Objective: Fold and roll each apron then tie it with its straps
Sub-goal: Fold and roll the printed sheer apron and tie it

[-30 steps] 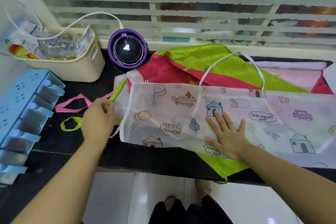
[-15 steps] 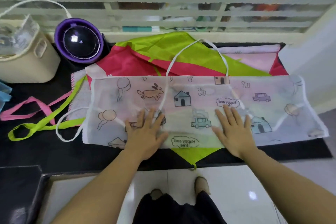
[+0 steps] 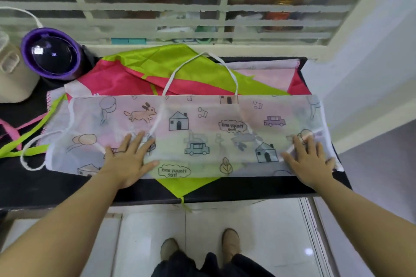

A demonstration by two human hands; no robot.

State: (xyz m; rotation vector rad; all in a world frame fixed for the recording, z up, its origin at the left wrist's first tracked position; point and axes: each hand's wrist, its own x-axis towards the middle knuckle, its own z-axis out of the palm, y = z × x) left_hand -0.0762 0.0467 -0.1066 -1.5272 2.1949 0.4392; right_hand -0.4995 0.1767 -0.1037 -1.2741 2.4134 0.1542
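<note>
A translucent white apron point(image 3: 202, 123) printed with houses, cars and a rabbit lies folded into a long strip across the black counter point(image 3: 45, 186). Its white neck loop point(image 3: 202, 56) arches over the cloths behind it, and a white side strap point(image 3: 29, 153) curls off its left end. My left hand point(image 3: 128, 159) presses flat on the strip left of centre, fingers spread. Near the strip's right end my right hand point(image 3: 308, 162) lies flat too. Under the strip are a lime green apron point(image 3: 171, 63) and a pink apron point(image 3: 108, 81).
A purple round fan point(image 3: 53, 54) and a cream basket point(image 3: 11, 74) stand at the back left. Pink strap point(image 3: 11, 130) and green strap point(image 3: 27, 139) trail off to the left. A white wall point(image 3: 371, 74) closes the counter's right end. A slatted window runs behind.
My left hand left the strap at the apron's left end and came down flat on the strip. My right hand slid right along the strip to its end. The view swung right.
</note>
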